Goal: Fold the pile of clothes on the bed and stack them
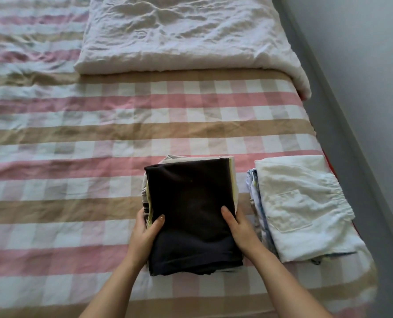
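Black cloth [191,210] tops the stack [234,187] that the left hand [145,230] and right hand [238,228] grip by its sides, thumbs on top, fingers seemingly tucked beneath, probably to square it. Just right of the right fingers, a white-topped stack [305,210] sits on the bed [76,157].

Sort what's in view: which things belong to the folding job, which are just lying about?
Job: black-topped stack of folded clothes, gripped at its sides by the left hand and right hand; white-topped stack beside it, on the right.
Lying about: folded white duvet; checked bedsheet.
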Demonstrator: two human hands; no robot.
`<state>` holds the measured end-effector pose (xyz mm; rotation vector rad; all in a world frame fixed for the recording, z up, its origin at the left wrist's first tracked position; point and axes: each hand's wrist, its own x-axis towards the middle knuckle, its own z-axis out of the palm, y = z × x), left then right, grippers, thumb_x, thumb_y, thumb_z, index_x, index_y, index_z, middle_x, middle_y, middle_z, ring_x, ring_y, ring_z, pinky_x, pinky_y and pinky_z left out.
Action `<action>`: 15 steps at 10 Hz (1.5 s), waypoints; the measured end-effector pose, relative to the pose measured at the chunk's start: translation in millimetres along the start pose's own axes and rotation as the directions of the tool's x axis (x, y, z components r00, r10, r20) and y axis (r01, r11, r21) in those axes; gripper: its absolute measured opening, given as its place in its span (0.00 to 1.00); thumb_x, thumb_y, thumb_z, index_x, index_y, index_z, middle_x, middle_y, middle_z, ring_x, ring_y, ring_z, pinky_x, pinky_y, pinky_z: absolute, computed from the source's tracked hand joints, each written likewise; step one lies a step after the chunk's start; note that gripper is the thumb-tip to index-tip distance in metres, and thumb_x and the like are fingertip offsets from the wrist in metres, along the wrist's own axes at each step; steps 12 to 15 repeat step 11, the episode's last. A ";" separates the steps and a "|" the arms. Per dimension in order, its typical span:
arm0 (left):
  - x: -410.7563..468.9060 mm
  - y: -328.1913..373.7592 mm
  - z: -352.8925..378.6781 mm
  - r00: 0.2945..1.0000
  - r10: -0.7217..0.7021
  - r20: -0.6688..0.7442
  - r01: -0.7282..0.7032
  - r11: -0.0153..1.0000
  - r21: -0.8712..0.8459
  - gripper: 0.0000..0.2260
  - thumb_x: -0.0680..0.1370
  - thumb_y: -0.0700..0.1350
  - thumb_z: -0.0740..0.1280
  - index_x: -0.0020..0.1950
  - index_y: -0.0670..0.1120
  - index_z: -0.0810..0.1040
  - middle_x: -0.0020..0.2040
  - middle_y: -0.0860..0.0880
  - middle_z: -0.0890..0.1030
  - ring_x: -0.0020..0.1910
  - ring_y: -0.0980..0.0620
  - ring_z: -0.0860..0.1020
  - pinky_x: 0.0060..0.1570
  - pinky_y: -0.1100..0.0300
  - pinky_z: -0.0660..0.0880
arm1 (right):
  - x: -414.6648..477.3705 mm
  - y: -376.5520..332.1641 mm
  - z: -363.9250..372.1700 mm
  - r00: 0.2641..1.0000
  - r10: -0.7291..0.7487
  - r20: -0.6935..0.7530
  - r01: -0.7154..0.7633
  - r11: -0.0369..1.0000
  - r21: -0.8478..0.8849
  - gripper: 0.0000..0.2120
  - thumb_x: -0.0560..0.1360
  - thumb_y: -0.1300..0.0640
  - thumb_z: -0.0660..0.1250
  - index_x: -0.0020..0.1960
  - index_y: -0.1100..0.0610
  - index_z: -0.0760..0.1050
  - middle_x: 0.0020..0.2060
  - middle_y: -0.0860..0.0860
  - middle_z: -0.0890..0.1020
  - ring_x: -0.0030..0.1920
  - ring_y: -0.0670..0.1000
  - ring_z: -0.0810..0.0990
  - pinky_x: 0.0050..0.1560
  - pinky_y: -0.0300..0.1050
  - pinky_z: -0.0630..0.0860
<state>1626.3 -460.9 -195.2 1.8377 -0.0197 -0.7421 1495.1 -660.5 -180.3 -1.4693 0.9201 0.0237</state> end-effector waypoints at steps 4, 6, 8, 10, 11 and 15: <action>-11.7 100.3 40.2 0.658 0.683 0.317 -0.655 0.312 0.688 0.18 0.77 0.42 0.57 0.67 0.44 0.72 0.68 0.46 0.72 0.70 0.47 0.67 0.68 0.50 0.65 | -54.3 -55.9 33.7 0.818 -0.566 -0.103 0.249 0.510 -0.823 0.23 0.72 0.48 0.59 0.62 0.58 0.74 0.63 0.57 0.75 0.65 0.57 0.71 0.63 0.50 0.68; 26.2 72.9 61.6 0.846 0.332 0.418 -0.498 0.208 0.842 0.23 0.81 0.56 0.46 0.76 0.57 0.45 0.77 0.57 0.45 0.73 0.58 0.36 0.70 0.57 0.34 | -52.6 -31.0 41.5 0.921 -0.390 -0.010 0.143 0.361 -0.922 0.33 0.70 0.40 0.54 0.69 0.56 0.68 0.70 0.56 0.68 0.71 0.55 0.60 0.65 0.54 0.58; 21.8 82.2 66.6 0.878 0.239 0.414 -0.457 0.164 0.874 0.24 0.81 0.56 0.47 0.76 0.55 0.46 0.77 0.54 0.46 0.76 0.53 0.41 0.72 0.53 0.38 | -60.8 -37.1 33.3 0.946 -0.323 -0.007 0.104 0.324 -0.940 0.31 0.70 0.39 0.53 0.69 0.52 0.69 0.69 0.54 0.69 0.71 0.54 0.64 0.67 0.55 0.61; -33.7 113.1 50.5 0.902 0.278 0.330 -0.407 0.291 0.866 0.25 0.80 0.51 0.53 0.76 0.51 0.51 0.77 0.50 0.53 0.76 0.50 0.50 0.73 0.49 0.48 | -111.3 -58.8 12.4 0.918 -0.397 -0.004 0.220 0.516 -0.828 0.22 0.73 0.51 0.67 0.65 0.55 0.73 0.66 0.54 0.73 0.68 0.54 0.69 0.66 0.54 0.66; -74.5 117.2 40.1 0.888 0.297 0.351 -0.440 0.326 0.836 0.22 0.80 0.48 0.56 0.73 0.48 0.61 0.73 0.49 0.65 0.72 0.50 0.62 0.70 0.54 0.60 | -140.2 -83.9 -8.5 0.911 -0.413 -0.021 0.286 0.665 -0.690 0.13 0.75 0.58 0.66 0.58 0.56 0.78 0.57 0.52 0.80 0.61 0.52 0.76 0.63 0.50 0.71; -74.5 117.2 40.1 0.888 0.297 0.351 -0.440 0.326 0.836 0.22 0.80 0.48 0.56 0.73 0.48 0.61 0.73 0.49 0.65 0.72 0.50 0.62 0.70 0.54 0.60 | -140.2 -83.9 -8.5 0.911 -0.413 -0.021 0.286 0.665 -0.690 0.13 0.75 0.58 0.66 0.58 0.56 0.78 0.57 0.52 0.80 0.61 0.52 0.76 0.63 0.50 0.71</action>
